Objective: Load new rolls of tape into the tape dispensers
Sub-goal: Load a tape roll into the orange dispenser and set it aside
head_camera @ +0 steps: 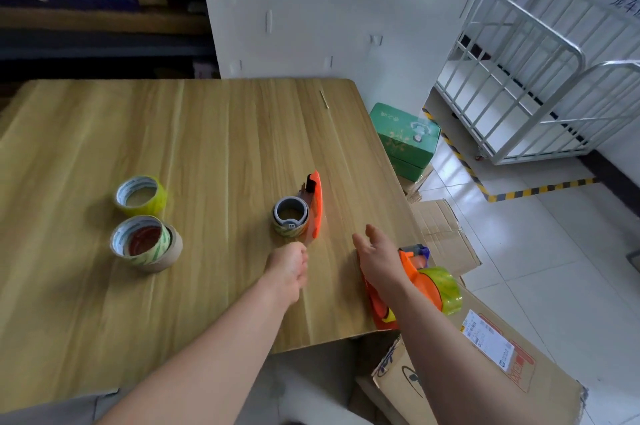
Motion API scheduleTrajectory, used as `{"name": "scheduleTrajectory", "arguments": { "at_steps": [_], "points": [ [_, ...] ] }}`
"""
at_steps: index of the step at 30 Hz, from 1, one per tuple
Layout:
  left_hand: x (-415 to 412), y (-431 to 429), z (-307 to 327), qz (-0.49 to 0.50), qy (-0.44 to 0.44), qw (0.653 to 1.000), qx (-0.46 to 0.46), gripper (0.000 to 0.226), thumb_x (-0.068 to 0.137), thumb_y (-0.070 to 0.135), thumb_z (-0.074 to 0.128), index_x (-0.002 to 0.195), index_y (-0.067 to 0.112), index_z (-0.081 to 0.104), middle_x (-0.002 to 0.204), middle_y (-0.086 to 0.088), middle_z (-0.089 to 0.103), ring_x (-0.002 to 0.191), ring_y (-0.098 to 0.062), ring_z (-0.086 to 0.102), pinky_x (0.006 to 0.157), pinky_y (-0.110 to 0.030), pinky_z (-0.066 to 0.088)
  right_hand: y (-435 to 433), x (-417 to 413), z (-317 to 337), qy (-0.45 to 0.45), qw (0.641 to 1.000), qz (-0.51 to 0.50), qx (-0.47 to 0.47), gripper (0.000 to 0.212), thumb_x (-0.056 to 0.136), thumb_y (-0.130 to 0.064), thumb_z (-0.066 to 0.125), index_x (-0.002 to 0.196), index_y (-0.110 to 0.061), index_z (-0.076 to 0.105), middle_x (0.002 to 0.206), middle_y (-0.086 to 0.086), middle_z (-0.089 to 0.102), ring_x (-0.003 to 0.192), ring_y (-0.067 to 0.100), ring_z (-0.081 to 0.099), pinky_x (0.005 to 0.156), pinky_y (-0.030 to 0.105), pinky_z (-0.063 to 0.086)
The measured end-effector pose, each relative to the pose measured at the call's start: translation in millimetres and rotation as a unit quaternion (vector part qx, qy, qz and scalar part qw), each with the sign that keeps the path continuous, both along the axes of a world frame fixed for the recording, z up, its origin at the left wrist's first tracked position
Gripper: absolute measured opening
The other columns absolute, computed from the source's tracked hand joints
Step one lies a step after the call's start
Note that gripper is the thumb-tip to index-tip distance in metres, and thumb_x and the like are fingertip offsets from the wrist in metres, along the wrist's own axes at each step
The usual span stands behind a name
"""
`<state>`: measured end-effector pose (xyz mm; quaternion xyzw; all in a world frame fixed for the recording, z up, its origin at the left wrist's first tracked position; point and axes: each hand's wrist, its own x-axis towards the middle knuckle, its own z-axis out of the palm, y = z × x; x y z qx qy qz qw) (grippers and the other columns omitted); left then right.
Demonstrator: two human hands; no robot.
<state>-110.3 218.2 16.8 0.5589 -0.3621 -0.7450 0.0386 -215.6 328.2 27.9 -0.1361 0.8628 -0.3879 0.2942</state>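
Observation:
An orange tape dispenser (316,206) lies on the wooden table (214,133), with a nearly spent roll (290,218) on its grey hub. My left hand (289,268) is curled shut just below it, holding nothing that I can see. My right hand (375,256) hovers with fingers apart above a second orange dispenser (412,281) at the table's right edge; that one carries a full yellowish roll (445,289). Two spare rolls sit at the left: a yellow one (140,196) and another roll (140,241) resting on a bare cardboard core (173,251).
Cardboard boxes (485,355) lie on the floor right of the table, with a green box (405,137) further back. A white metal cart (533,78) stands at the far right. A white panel (311,9) rises behind the table.

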Motion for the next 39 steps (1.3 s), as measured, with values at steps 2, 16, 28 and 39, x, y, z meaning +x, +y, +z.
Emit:
{"name": "scheduleTrajectory", "arguments": {
  "at_steps": [2, 16, 28, 39],
  "points": [
    [2.9, -22.2, -1.4, -0.040, -0.021, 0.994, -0.103, 0.016, 0.092, 0.010, 0.049, 0.105, 0.009, 0.059, 0.092, -0.005, 0.057, 0.087, -0.019, 0.053, 0.082, -0.033, 0.044, -20.5, -0.6, 0.5, -0.049, 0.999, -0.015, -0.018, 0.054, 0.101, -0.031, 0.047, 0.149, -0.010, 0.034, 0.154, 0.007, 0.039, 0.140, 0.023, 0.037, 0.114, 0.036, 0.031],
    [-31.9, -133.3, -55.3, -0.401, -0.109, 0.833, -0.366, 0.113, 0.064, 0.042, 0.083, 0.152, 0.018, 0.017, 0.154, -0.007, 0.029, 0.140, -0.023, 0.032, 0.111, -0.033, 0.029, -119.6, -16.8, -52.8, -0.188, 0.978, -0.094, 0.000, 0.035, 0.099, -0.027, 0.047, 0.128, -0.009, 0.056, 0.107, 0.005, 0.066, 0.083, 0.012, 0.058, 0.064, 0.023, 0.043],
    [-16.8, -158.3, -44.7, -0.435, -0.034, 0.752, -0.494, 0.078, 0.051, 0.059, 0.073, 0.120, 0.030, 0.051, 0.112, 0.011, 0.053, 0.095, -0.010, 0.059, 0.074, -0.020, 0.044, -137.9, -0.3, -54.4, -0.246, 0.952, -0.174, -0.051, 0.003, 0.080, -0.006, 0.058, 0.079, -0.005, 0.060, 0.078, 0.014, 0.059, 0.075, 0.026, 0.056, 0.075, 0.040, 0.050],
    [18.8, -211.0, 8.3, -0.171, 0.138, 0.945, -0.243, 0.051, 0.074, 0.011, 0.079, 0.120, 0.020, 0.057, 0.122, -0.008, 0.058, 0.106, -0.026, 0.063, 0.085, -0.042, 0.057, -173.2, 5.3, 5.9, -0.352, 0.889, -0.131, -0.261, 0.017, 0.085, 0.003, 0.054, 0.100, 0.003, 0.061, 0.084, 0.014, 0.066, 0.080, 0.026, 0.064, 0.080, 0.038, 0.058]
  ]
}}
